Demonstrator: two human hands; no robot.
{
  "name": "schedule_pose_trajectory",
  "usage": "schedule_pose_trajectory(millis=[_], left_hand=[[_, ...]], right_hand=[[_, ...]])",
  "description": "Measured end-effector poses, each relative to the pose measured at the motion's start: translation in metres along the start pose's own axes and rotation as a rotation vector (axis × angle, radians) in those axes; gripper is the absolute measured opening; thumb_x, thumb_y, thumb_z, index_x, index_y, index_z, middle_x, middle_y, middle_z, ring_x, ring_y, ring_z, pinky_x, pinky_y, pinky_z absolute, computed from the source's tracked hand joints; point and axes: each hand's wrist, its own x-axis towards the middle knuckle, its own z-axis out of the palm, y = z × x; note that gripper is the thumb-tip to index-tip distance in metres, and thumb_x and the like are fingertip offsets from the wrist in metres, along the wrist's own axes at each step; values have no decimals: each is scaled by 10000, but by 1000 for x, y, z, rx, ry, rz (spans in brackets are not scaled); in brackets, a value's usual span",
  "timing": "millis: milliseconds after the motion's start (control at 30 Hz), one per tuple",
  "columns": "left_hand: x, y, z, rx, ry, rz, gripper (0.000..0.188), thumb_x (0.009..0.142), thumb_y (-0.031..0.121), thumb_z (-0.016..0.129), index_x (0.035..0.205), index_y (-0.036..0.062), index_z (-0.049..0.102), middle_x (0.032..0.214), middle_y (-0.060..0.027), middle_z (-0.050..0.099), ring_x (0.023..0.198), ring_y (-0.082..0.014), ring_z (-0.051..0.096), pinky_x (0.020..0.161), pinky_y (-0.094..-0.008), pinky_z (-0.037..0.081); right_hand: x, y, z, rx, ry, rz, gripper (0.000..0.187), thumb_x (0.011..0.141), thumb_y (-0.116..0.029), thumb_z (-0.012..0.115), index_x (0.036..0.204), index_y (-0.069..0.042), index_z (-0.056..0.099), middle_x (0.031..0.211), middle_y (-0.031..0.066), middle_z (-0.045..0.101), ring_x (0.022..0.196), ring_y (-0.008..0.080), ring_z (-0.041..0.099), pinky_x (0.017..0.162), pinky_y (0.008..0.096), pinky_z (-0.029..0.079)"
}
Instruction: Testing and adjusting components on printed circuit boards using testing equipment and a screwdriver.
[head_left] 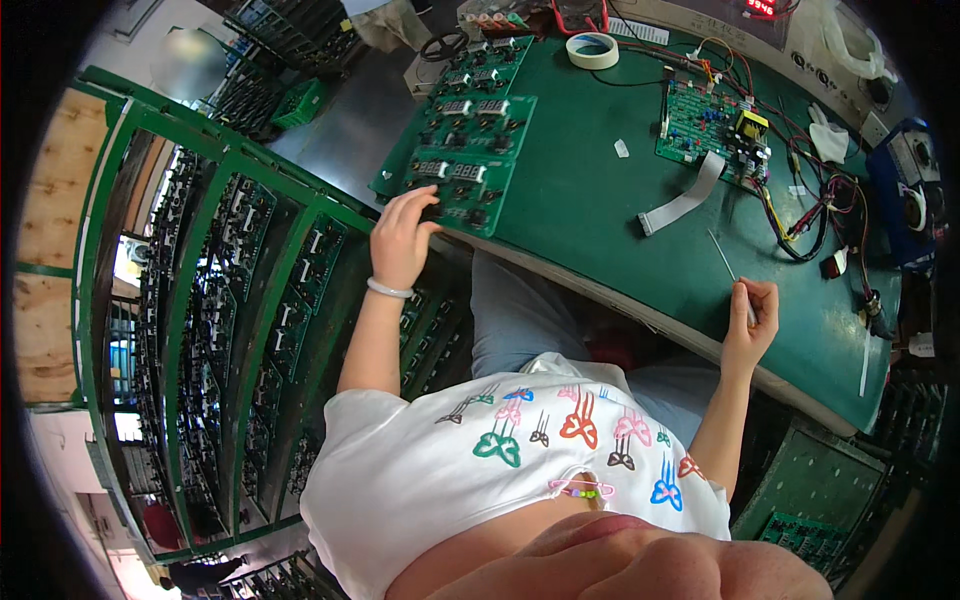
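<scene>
My left hand (402,238) reaches to the near left corner of the green bench (590,190) and its fingers rest on the edge of the nearest green circuit board (460,185) in an overlapping row of such boards. A pale bangle sits on that wrist. My right hand (752,318) is at the bench's front edge, closed around a thin metal tool (730,265) that points up and away. Farther back lies a wired circuit board (712,128) with a yellow transformer and a flat grey ribbon cable (685,200).
A roll of tape (592,50) sits at the back. Tangled wires and a blue device (905,190) crowd the right end. A green metal rack (230,300) full of circuit boards stands on my left. More boards lie in a tray (815,520) at lower right.
</scene>
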Motion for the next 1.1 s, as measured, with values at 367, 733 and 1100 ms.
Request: schedule_pose_trajectory(millis=[367, 733, 1100], left_hand=[[-8, -47, 8, 38, -78, -288, 387, 740, 15, 722, 1108, 55, 611, 1156, -132, 651, 1064, -350, 616, 887, -411, 506], [-9, -34, 25, -3, -11, -256, 666, 692, -8, 770, 1315, 77, 552, 1297, -151, 564, 1199, -359, 529, 1026, -428, 437], [12, 117, 46, -967, -257, 183, 175, 865, 181, 731, 806, 54, 625, 882, -92, 631, 809, -224, 611, 712, -328, 482]], right_hand=[[0, 0, 1, -1, 8, -7, 83, 964, -76, 623, 933, -17, 574, 752, -52, 498, 652, 12, 396, 573, 178, 285], [-2, 0, -8, 63, -21, 26, 80, 959, -81, 630, 957, -17, 582, 798, -33, 531, 676, 19, 443, 595, 173, 332], [-19, -28, 32, 433, -198, 266, 311, 1010, -153, 537, 1291, -19, 536, 958, 2, 551, 804, 81, 503, 733, 222, 427]])
